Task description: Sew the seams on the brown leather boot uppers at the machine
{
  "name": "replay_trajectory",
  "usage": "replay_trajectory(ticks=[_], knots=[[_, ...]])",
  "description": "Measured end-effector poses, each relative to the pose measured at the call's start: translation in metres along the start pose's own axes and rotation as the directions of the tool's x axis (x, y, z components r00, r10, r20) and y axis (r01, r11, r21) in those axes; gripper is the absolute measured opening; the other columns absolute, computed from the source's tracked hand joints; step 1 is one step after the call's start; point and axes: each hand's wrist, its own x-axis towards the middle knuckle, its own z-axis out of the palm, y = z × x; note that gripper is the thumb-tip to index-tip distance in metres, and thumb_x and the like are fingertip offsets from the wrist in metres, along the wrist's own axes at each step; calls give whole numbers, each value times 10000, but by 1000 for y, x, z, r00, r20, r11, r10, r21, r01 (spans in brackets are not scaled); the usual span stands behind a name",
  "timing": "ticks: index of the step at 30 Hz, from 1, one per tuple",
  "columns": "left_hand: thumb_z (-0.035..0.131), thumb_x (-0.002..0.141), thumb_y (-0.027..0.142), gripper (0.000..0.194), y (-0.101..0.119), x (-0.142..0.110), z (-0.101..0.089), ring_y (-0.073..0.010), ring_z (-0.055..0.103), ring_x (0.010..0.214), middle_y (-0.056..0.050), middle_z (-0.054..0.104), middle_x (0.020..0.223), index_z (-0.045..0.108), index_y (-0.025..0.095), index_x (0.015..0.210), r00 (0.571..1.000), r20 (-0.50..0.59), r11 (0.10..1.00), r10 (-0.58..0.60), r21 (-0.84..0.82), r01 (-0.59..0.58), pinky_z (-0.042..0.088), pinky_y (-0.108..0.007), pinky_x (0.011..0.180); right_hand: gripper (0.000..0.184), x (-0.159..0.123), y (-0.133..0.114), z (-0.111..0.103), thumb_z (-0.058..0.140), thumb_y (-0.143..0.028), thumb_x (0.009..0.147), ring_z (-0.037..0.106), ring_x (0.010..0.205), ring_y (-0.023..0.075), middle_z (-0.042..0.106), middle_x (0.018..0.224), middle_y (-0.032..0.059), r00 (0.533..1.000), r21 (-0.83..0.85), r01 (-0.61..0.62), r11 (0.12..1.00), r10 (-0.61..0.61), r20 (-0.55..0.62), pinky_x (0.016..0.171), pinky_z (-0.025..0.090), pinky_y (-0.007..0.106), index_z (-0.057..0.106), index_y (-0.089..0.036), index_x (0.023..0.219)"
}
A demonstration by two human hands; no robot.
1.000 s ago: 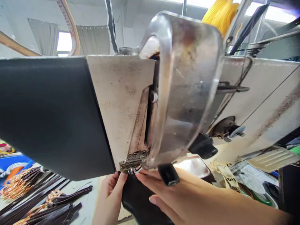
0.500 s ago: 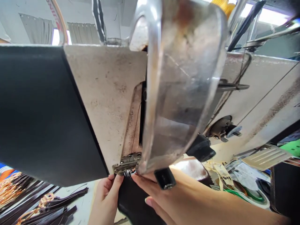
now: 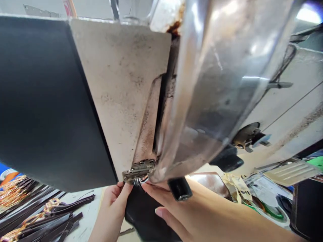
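Observation:
A black, smooth, leather-like piece (image 3: 143, 215) lies below the metal foot area (image 3: 138, 171) of a sewing machine (image 3: 121, 84). My left hand (image 3: 111, 205) pinches the piece's left edge, thumb on top and fingers curled, close beside the foot. From the right, my right hand (image 3: 202, 208) rests on the piece with its fingers stretched and apart. Its index fingertip is close to the foot, and its thumb lies lower on the black surface. A scratched clear guard (image 3: 207, 101) and a black knob (image 3: 180, 189) partly cover the right hand.
Dark strips (image 3: 68, 211) with copper-coloured metal parts lie at the lower left. A dark panel (image 3: 45, 101) fills the machine's left side. To the right are a thread tension dial (image 3: 249, 137), a slotted beige plate (image 3: 287, 171), scissors with green handles (image 3: 274, 211) and paper tags.
The view has tilted down and come closer, so the machine and guard look larger. Both hands keep nearly the same place on the black piece.

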Motion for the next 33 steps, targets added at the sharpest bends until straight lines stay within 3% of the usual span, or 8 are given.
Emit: replay_trajectory(ticks=[5,8,11,16,21,27,30,33], knots=[[859,567,644,514,7,-17,2,-195,641,679,-24,734,702,769,198,805,998,14,997,67,40,-67,506,-233,590,470,-3,12,-2,608,-171,927,736,759,177,776,1063,33,998,31,-41,999,39,46,712,575,232,608,-244,1392],[821,627,654,469,7,-26,0,-189,609,702,-24,722,722,779,207,765,993,95,980,77,177,-93,515,-232,655,467,-5,18,-4,623,-223,934,746,781,192,754,1165,37,995,-7,-36,999,37,90,637,578,242,602,-291,1395],[783,708,618,440,-3,-26,-1,-184,586,726,-18,671,703,776,189,804,990,97,971,104,205,-122,509,-229,694,432,-7,18,-4,662,-239,918,752,829,206,747,1191,51,999,-22,14,1000,-14,29,670,588,252,639,-260,1349],[721,713,711,571,-18,-18,0,-133,436,614,-8,514,605,640,152,632,993,44,968,110,223,-117,383,-198,528,440,-7,15,-2,691,-209,890,751,758,202,747,1196,40,1000,-36,0,999,-1,-8,638,582,267,655,-256,1326],[746,654,745,628,-12,-15,1,-87,350,581,8,472,598,611,132,637,997,43,975,67,210,-74,302,-163,495,435,-2,12,-3,694,-214,887,716,599,178,761,1157,39,999,-74,-33,997,34,18,539,550,271,665,-258,1319],[748,642,750,645,-5,-14,0,-68,334,546,16,456,591,603,122,633,994,87,971,63,227,-81,280,-165,476,440,0,2,-3,701,-194,897,729,737,189,780,997,13,1000,-54,19,998,-19,-8,715,564,259,651,-225,1333],[764,647,720,621,-3,-12,-1,-68,330,540,24,439,576,572,131,601,994,96,974,51,213,-71,275,-168,476,318,-1,1,-1,687,-159,903,730,797,175,771,917,-12,999,-7,4,1000,-4,-33,780,559,235,708,-223,1214],[814,621,670,571,1,-9,-4,-71,379,534,23,503,575,612,135,602,994,111,989,11,148,-28,311,-167,478,167,2,6,-2,637,-170,931,740,803,189,777,910,2,999,33,31,999,-32,37,796,574,249,751,-223,1041]])
